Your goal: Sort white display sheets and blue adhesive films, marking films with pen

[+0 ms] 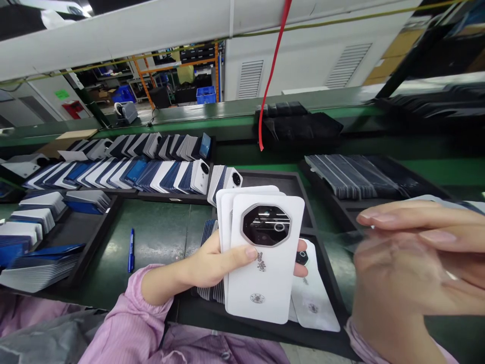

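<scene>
Over the green bench [155,230], white panels [265,280] seemingly lie between left fingers [240,258].

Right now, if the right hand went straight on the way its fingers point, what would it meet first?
Probably the white phone covers in the left hand, though how far off the right hand sits is unclear.

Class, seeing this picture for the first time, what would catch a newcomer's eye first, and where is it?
Probably the white panels in the person's left grip at the centre, the front one showing a glossy black eight-sided window. Next, the red ribbon hanging from the top, right of centre. Then the rows of blue and white panels packed on the left.
</scene>
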Available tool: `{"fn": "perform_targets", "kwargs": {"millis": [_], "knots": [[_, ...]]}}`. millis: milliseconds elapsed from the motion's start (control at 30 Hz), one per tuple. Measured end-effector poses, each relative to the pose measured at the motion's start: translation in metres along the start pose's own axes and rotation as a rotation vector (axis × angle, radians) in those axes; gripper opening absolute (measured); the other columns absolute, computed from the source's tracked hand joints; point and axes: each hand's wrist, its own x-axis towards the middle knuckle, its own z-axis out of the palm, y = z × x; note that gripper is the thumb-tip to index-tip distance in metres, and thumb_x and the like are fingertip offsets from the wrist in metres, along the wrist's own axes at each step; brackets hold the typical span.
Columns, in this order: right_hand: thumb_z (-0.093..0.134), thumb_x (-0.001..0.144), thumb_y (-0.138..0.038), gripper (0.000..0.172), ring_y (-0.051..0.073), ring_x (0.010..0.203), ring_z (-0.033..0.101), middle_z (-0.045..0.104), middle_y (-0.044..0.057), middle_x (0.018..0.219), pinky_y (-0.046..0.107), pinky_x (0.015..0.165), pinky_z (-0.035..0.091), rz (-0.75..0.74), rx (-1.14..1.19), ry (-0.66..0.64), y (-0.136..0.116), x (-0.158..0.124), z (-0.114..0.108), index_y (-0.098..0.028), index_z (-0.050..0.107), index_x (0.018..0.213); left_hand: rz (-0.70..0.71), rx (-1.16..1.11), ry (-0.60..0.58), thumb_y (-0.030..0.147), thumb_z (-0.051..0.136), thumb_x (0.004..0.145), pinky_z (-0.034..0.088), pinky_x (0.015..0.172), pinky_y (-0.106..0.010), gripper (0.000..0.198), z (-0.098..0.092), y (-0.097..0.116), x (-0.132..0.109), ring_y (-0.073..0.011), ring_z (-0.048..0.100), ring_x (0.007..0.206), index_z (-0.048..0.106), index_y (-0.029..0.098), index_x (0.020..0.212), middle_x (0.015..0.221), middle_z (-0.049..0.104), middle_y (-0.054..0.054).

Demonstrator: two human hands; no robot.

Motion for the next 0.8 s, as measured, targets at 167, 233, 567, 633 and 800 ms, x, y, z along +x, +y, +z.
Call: {"fn": "perform_targets", "kwargs": {"millis": [167, 233, 567, 633, 800], "knots": [[0.081, 0.075, -0.014, 0.018, 0.019, 0.050, 0.063, 0.064, -0.001, 0.060, 0.034, 0.042, 0.050, -0.054, 0.058, 0.193, 0.001, 0.002, 0.021, -0.023, 0.065, 0.074, 0.015, -0.011, 0.001, 0.034, 0.064, 0.096, 0.058, 0.097, -0.035, 0.039, -0.002, -0.003, 0.000, -0.0273, 0.069, 0.119, 0.065, 0.021, 0.133, 0.143, 0.062, -0.012], [0.082, 0.076, -0.017, 0.017, 0.018, 0.048, 0.062, 0.062, -0.002, 0.058, 0.033, 0.041, 0.049, -0.059, 0.062, 0.198, 0.002, 0.003, 0.023, -0.022, 0.066, 0.074, 0.013, -0.018, 0.001, 0.033, 0.063, 0.096, 0.059, 0.096, -0.035, 0.038, -0.002, -0.004, 0.000, -0.0276, 0.069, 0.119, 0.065, 0.021, 0.133, 0.143, 0.062, -0.012], [0.079, 0.073, -0.010, 0.013, 0.017, 0.051, 0.063, 0.062, 0.000, 0.062, 0.033, 0.045, 0.051, 0.084, 0.165, 0.185, -0.002, 0.002, 0.021, -0.016, 0.070, 0.081, -0.013, -0.083, -0.007, 0.029, 0.064, 0.095, 0.060, 0.092, -0.035, 0.039, -0.002, -0.004, 0.002, -0.0287, 0.072, 0.112, 0.065, 0.018, 0.132, 0.138, 0.065, -0.016], [0.078, 0.074, -0.010, 0.013, 0.017, 0.051, 0.063, 0.062, 0.000, 0.062, 0.033, 0.045, 0.051, 0.091, 0.162, 0.166, -0.002, 0.002, 0.020, -0.017, 0.070, 0.081, -0.023, -0.090, -0.004, 0.030, 0.065, 0.095, 0.061, 0.091, -0.036, 0.039, -0.002, -0.004, 0.002, -0.0293, 0.073, 0.111, 0.065, 0.017, 0.132, 0.137, 0.066, -0.017], [0.080, 0.073, -0.011, 0.014, 0.017, 0.049, 0.061, 0.064, 0.000, 0.062, 0.032, 0.043, 0.050, 0.120, 0.167, 0.147, -0.003, 0.005, 0.020, -0.019, 0.071, 0.080, -0.041, -0.108, 0.023, 0.031, 0.067, 0.093, 0.061, 0.088, -0.036, 0.040, -0.003, -0.006, 0.003, -0.0307, 0.074, 0.108, 0.066, 0.014, 0.129, 0.134, 0.067, -0.020]]}}
